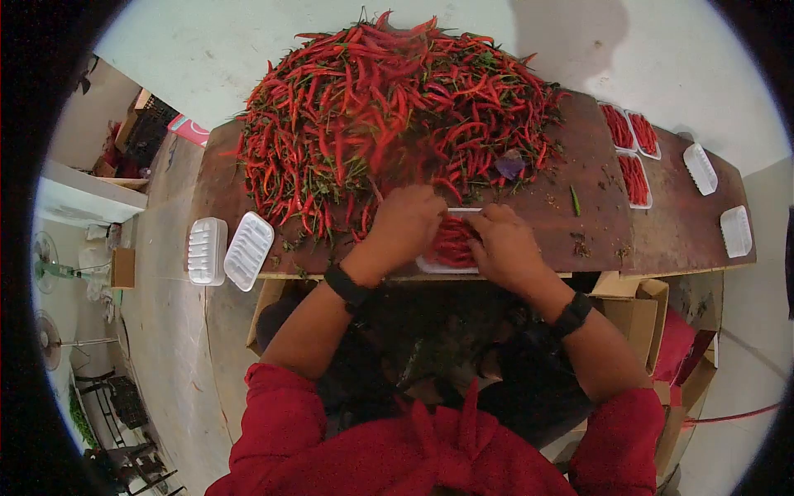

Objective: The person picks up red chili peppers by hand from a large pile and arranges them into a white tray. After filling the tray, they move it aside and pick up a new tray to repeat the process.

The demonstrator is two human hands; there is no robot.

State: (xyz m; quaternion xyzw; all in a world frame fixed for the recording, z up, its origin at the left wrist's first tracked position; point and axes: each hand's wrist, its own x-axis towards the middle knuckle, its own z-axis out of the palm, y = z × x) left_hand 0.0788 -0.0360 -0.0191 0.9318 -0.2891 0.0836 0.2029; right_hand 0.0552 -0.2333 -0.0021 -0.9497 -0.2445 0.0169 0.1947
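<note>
Between my hands, at the table's front edge, a white foam tray holds red chillies laid side by side. My left hand is over the tray's left side with its fingers curled; the back of the hand hides whatever they may hold. At the tray's right side, my right hand grips the edge, its thumb and fingertips curving in over the chillies. Just beyond both hands rises a large heap of red chillies with green stems.
Stacked white trays and a tilted tray stand at the left. Filled trays and stacks of trays are at the right. One green chilli lies on the brown tabletop. Cardboard boxes sit below.
</note>
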